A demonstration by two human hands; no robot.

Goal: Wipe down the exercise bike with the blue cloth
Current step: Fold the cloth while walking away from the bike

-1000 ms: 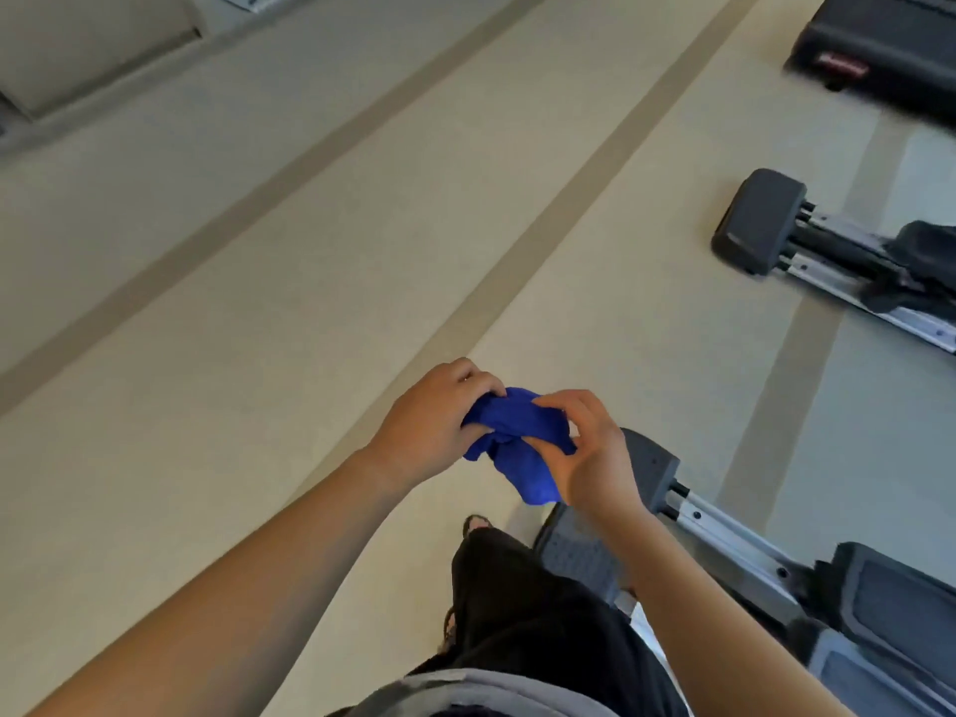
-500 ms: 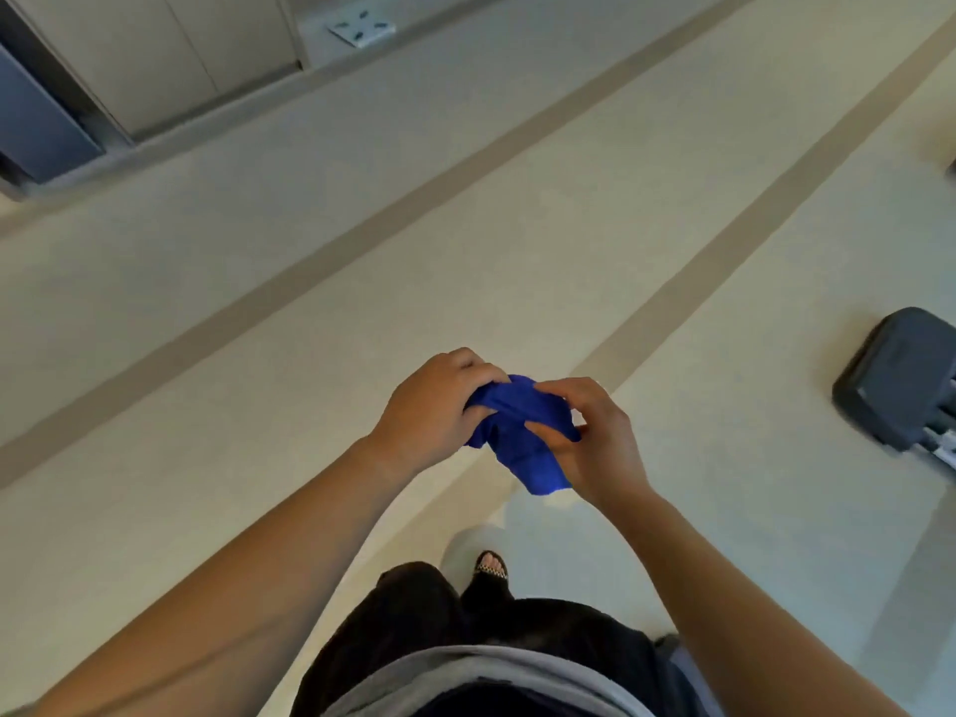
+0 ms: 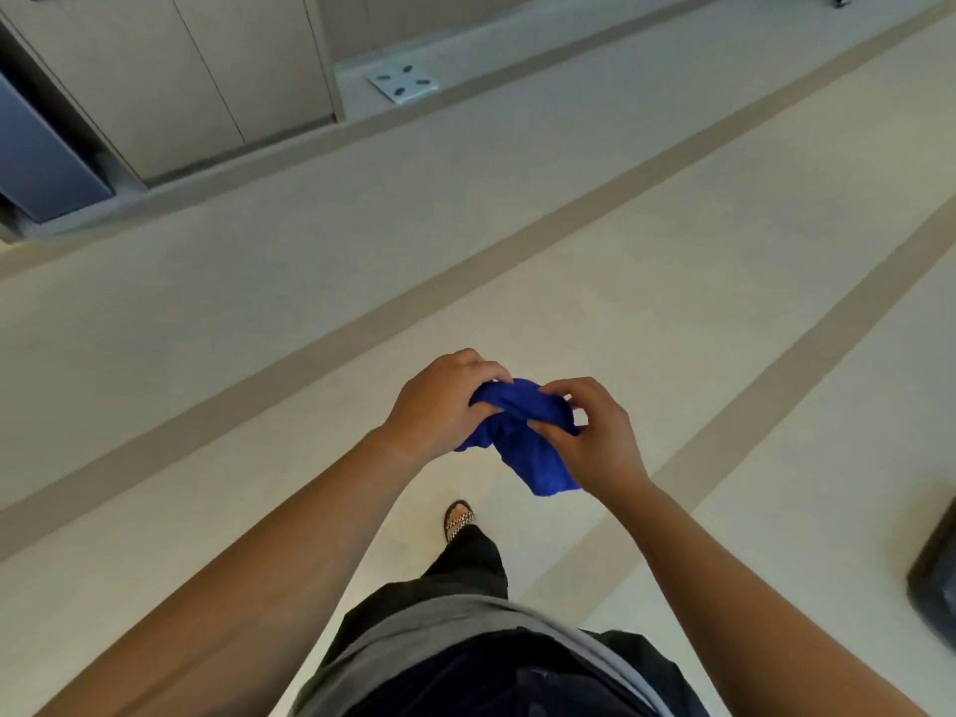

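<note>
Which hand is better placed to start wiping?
Probably the right hand: it and the left hand both grip the crumpled blue cloth, but the only dark equipment visible sits on its side.

Gym (striped vinyl floor (image 3: 672, 328)), weighing scale (image 3: 402, 83), cabinets (image 3: 207, 69)

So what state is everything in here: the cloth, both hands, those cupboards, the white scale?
blue cloth: bunched up, off the floor, held between both hands.
left hand: fingers curled round the cloth.
right hand: pinching the cloth.
cupboard doors: closed.
white scale: lying flat by the wall.
dark machine part: cut off by the frame edge, untouched.
</note>
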